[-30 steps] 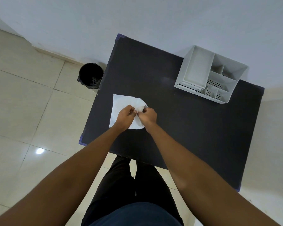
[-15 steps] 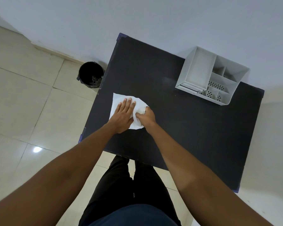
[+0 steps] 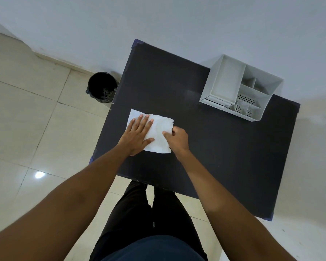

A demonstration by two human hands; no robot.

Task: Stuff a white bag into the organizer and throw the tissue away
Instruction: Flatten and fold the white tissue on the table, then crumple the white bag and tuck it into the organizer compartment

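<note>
The flat, crinkled white sheet (image 3: 158, 132), bag or tissue I cannot tell, lies on the matte black rectangular table (image 3: 224, 157). The left hand (image 3: 137, 134) presses it flat, palm spread, likely to anchor it. The right hand (image 3: 177, 138) pinches the sheet's right edge. Beyond the sheet stands the white plastic compartmented organizer (image 3: 224, 83); left of it, on pale floor tiles (image 3: 26, 119), a round black bin (image 3: 102, 86).

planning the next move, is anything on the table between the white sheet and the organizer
Nothing visible. The white sheet lies flat under the left hand, with the right hand pinching its right edge. The stretch of table between it and the organizer is bare.
</note>
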